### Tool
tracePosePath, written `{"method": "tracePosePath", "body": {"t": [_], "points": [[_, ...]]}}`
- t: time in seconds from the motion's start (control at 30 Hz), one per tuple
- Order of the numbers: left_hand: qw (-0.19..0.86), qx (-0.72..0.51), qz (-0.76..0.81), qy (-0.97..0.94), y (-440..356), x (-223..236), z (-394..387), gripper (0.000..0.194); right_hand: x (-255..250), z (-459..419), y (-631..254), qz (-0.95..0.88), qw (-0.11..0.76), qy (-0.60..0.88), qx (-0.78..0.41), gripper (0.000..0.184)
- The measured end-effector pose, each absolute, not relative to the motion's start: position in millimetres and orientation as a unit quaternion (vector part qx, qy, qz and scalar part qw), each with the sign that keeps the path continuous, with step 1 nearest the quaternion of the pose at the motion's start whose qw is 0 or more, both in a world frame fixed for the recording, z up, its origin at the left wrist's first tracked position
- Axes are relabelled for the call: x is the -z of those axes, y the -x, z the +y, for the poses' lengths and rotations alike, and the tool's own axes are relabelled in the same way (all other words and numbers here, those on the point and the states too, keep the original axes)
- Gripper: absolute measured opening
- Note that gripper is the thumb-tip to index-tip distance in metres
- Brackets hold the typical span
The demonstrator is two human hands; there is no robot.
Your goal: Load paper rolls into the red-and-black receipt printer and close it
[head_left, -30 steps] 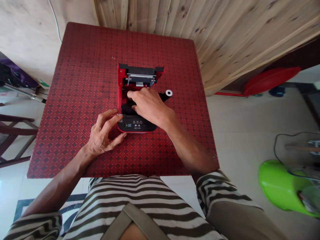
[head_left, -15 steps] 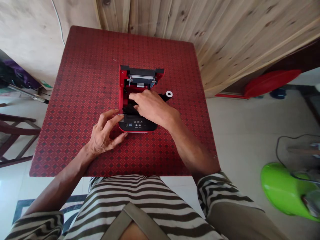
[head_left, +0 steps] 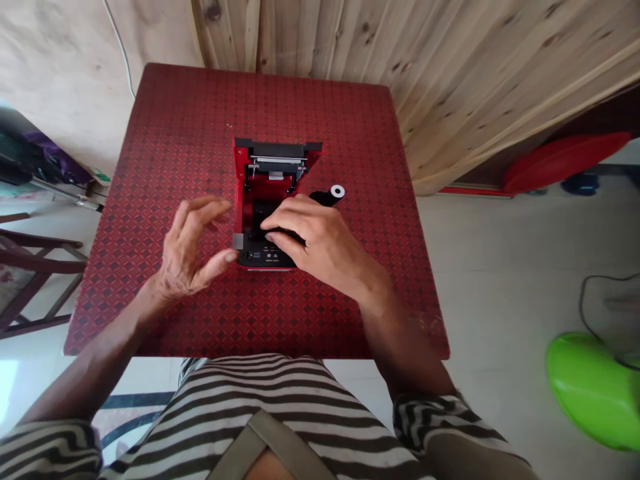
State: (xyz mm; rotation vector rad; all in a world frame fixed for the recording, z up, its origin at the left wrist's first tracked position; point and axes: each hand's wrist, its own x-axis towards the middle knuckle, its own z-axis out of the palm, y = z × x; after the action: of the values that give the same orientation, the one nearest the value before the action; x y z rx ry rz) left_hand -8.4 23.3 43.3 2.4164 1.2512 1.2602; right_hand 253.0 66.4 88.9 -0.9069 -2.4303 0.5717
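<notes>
A small red and black printer point(head_left: 240, 207), apparently a label printer, stands on the table with its lid point(head_left: 280, 152) tilted up. My right hand point(head_left: 320, 233) reaches over its right side; thumb and forefinger come close together above the black inside. What they pinch, if anything, is too small to make out. Off the printer's left side, my left hand point(head_left: 193, 247) is open, fingers spread and thumb tip near the front left corner. A black roll with a white core point(head_left: 337, 191) lies just right of the printer, partly behind my right hand.
A red patterned table point(head_left: 350, 320) carries the printer. A wooden plank wall point(head_left: 325, 40) borders its far side. Dark wooden chair parts point(head_left: 43, 267) stand at the left, and a bright green plastic object point(head_left: 590, 393) sits on the floor at the right.
My left hand has let go of the printer's front left corner and drawn away to the left. My right hand has moved from deep inside toward the printer's front.
</notes>
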Motion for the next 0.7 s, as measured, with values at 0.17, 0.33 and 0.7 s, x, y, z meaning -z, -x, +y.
{"method": "tracePosePath", "body": {"t": [0.17, 0.33, 0.7], "points": [[0.025, -0.436, 0.432, -0.789, 1, -76, 85, 0.070, -77, 45, -252, -0.894, 0.263, 0.356, -0.069, 0.021], [0.114, -0.374, 0.412, -0.823, -8, -79, 125, 0.077, -65, 29, -251, -0.890, 0.280, 0.360, 0.018, 0.023], [0.115, -0.310, 0.343, -0.879, 2, -39, 50, 0.082, -54, 14, -251, -0.867, 0.318, 0.382, 0.014, 0.021]]}}
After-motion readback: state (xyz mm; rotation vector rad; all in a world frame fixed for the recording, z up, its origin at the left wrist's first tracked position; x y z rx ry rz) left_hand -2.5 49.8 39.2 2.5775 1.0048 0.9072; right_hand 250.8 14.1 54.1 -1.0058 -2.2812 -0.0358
